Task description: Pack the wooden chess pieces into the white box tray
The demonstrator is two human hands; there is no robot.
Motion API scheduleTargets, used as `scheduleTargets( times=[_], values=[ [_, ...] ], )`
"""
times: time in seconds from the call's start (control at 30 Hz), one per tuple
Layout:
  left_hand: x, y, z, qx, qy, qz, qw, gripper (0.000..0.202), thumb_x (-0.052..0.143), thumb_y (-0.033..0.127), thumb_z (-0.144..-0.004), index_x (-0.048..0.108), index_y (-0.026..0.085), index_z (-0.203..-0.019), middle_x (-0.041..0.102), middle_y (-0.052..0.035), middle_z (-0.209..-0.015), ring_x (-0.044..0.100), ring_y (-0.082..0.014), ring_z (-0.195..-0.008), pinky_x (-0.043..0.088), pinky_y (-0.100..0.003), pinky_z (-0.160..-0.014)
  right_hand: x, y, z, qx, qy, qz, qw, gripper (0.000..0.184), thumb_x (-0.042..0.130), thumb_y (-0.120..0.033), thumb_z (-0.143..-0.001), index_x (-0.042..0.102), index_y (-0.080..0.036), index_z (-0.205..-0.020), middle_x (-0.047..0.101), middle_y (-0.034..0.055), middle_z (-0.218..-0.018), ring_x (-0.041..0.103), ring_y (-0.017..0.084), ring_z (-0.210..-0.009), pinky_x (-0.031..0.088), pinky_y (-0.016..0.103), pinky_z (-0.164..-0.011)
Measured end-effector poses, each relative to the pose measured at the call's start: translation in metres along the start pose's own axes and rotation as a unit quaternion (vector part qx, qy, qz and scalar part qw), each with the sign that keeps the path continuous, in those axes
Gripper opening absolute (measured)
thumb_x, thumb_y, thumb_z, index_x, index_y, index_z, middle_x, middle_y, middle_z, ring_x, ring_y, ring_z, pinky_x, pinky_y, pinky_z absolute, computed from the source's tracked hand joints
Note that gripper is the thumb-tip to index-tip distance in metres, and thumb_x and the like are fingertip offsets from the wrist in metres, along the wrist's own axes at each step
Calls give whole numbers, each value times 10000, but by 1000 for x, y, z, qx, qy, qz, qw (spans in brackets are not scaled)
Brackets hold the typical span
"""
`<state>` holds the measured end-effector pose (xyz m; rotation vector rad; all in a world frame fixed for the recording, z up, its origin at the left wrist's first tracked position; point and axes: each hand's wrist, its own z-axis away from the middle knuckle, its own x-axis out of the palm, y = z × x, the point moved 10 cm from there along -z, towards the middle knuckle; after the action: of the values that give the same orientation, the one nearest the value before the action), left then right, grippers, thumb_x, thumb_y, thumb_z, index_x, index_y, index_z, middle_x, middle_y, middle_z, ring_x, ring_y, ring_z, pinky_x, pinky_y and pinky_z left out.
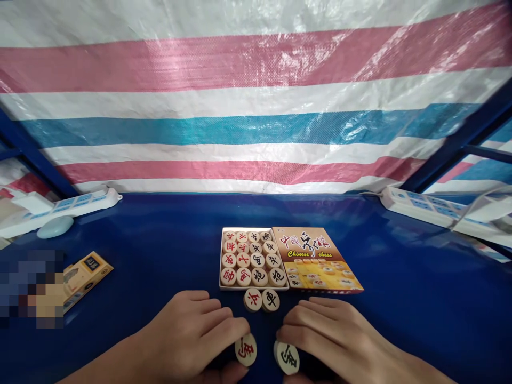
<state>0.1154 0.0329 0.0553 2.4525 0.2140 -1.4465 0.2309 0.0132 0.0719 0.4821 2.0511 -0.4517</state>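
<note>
My left hand [196, 333] pinches a round Chinese chess piece with a red character [246, 350] between thumb and index finger. Across from it, my right hand [326, 333] grips a piece with a black character [287, 357], its thumb mostly cut off by the bottom edge. Just beyond my fingers stand a red-marked piece [253, 300] and a black-marked piece [271, 300], side by side. They sit against the near edge of an open white box [255, 288], which holds rows of pieces, red to the left and black to the right. The printed box lid [320, 258] lies beside it.
On the blue table [168, 240], a small tan carton [90, 274] lies at the left, next to a blurred-out patch. A pale mouse-shaped object [55, 227] and a power strip [90, 202] are behind it. Another power strip [432, 210] is back right. A striped tarp [240, 128] hangs behind.
</note>
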Motion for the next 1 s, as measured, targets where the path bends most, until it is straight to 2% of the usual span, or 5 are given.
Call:
scheduleTargets(
  times=[0.27, 0.43, 0.63, 0.73, 1.0],
  values=[
    [-36, -26, -17, -49, 186, 9, 981, 327, 729, 131, -751, 616, 192, -1052, 689, 56, -771, 586, -73, -571, 452, -235, -567, -22, 32, -32, 5, 119, -18, 993, 322, 716, -212, -838, 616, -167, -1141, 662, 25, -877, 619, 142, -752, 492, 292, -648],
    [-35, -47, -19, -131, 235, -4, 963, 290, 726, 176, -768, 647, 199, -1046, 654, 60, -689, 552, -59, -516, 482, -192, -544, -26, 50, -28, 47, 190, -21, 981, 369, 772, -232, -792, 641, -169, -1131, 674, 34, -883, 646, 159, -806, 527, 306, -689],
    [-56, -27, -3, -109, 310, -14, 944, 340, 723, 119, -764, 634, 188, -1084, 742, 12, -874, 644, -75, -621, 561, -172, -604, -19, 35, -18, 17, 171, -28, 985, 408, 770, -184, -785, 639, -169, -1171, 700, 17, -915, 664, 137, -811, 558, 286, -718],
    [-58, -29, -1, -118, 300, 7, 947, 383, 724, 85, -754, 625, 180, -1112, 752, -6, -949, 690, -102, -744, 580, -168, -627, -19, 31, -17, 11, 168, -15, 986, 418, 764, -191, -790, 636, -171, -1187, 711, 31, -972, 680, 152, -860, 575, 291, -743],
    [-41, -30, -7, -104, 264, -2, 959, 323, 721, 100, -797, 671, 177, -1106, 737, -13, -960, 676, -82, -700, 603, -180, -714, -24, 34, -16, 19, 184, 1, 983, 413, 738, -191, -819, 617, -162, -1213, 724, 45, -986, 695, 162, -905, 588, 313, -819]
  ],
)
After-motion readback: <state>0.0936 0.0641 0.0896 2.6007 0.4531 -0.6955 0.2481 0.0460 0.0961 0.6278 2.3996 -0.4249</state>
